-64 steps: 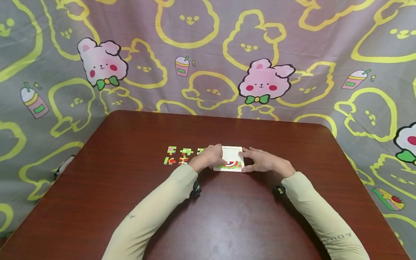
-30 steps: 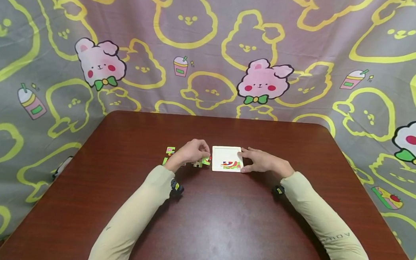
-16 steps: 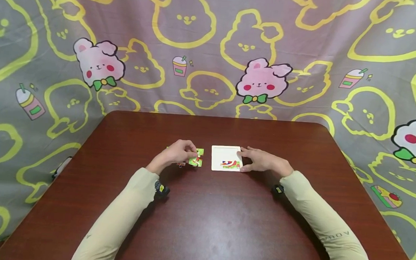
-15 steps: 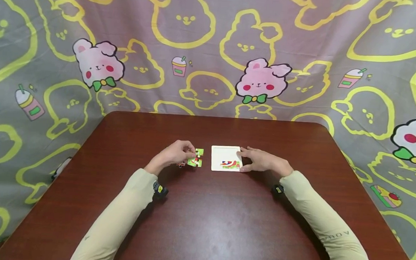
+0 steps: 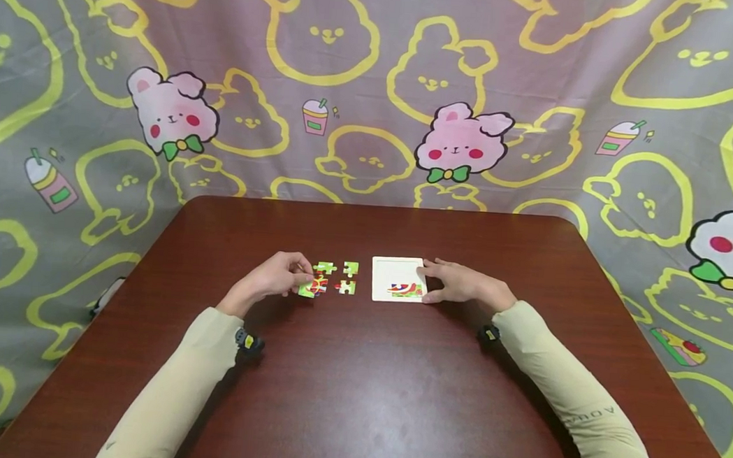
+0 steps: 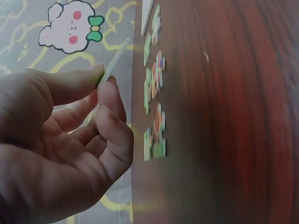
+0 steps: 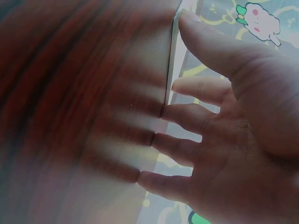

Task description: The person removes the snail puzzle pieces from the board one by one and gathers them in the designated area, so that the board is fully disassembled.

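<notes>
My left hand (image 5: pixel 275 276) pinches a green jigsaw piece (image 6: pixel 115 61) between thumb and index finger, seen nearly edge-on in the left wrist view. It is raised above the table at the left end of the loose pieces. Several other jigsaw pieces (image 5: pixel 347 288), green with red, lie in two rows to its right. A white square puzzle tray (image 5: pixel 398 269) lies right of them, with red, blue and green pieces (image 5: pixel 406 289) along its near right side. My right hand (image 5: pixel 460 284) rests at the tray's right edge, thumb touching it and fingers spread and fairly straight.
Everything lies on a brown wooden table (image 5: pixel 357 382) with rounded far corners. A cartoon-patterned curtain (image 5: pixel 373 117) hangs behind it and along both sides. The left wrist wears a small black camera (image 5: pixel 249 341), the right wrist another (image 5: pixel 489 333).
My left hand has moved left from over the tray across the loose pieces, now lifting a piece at their left end. The right hand has stayed at the tray's edge.
</notes>
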Demonstrator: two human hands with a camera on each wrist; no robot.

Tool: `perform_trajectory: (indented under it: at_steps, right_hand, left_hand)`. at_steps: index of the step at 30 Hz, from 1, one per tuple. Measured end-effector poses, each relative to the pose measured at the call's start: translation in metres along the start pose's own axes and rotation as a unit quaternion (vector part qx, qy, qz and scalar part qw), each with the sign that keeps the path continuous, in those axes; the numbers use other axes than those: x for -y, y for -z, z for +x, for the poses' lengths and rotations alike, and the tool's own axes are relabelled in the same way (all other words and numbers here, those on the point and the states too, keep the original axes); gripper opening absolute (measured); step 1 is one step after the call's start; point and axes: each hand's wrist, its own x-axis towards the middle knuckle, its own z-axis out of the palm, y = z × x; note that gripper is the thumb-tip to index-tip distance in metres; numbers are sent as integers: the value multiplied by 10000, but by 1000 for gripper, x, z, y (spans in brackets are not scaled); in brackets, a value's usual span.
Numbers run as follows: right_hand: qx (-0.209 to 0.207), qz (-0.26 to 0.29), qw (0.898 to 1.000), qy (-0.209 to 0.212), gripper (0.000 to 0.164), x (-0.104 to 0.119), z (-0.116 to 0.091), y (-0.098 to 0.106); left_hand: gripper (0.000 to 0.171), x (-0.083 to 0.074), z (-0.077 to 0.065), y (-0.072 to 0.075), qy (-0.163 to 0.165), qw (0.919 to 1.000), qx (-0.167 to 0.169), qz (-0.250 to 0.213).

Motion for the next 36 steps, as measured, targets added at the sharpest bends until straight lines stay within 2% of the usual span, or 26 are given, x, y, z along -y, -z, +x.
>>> perform_trajectory:
  at_steps: [10, 20, 36]
  right_hand:
    - [-2, 100, 9999, -24, 74, 1, -1, 0]
    - [20, 91, 9999, -44, 74, 1, 0, -1]
    - [-18, 38, 10000, 45, 72, -1, -1, 0]
  left_hand:
    - [10, 13, -9, 9, 118, 9992, 18, 377]
    - [9, 24, -14, 10, 338, 9969, 133, 702]
    - [8, 26, -15, 8, 178, 9948, 46, 1007]
